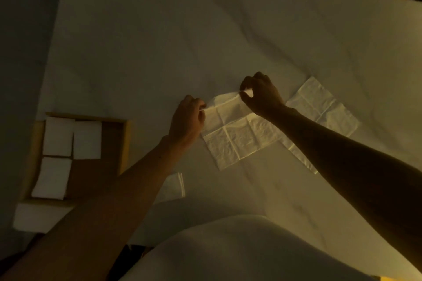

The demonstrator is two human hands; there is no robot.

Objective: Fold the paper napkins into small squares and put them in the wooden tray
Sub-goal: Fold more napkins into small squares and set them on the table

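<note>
Left grip (187,118), right grip (262,96), pinching napkin (237,134) edge

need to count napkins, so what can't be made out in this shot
Head view, dim light:
- tray: near right corner hidden by the left forearm.
- second napkin: near part hidden under the right forearm.
- clear plastic: partly behind the left forearm, contents unreadable.
- right hand grip on the napkin: finger detail lost in shadow.
</note>
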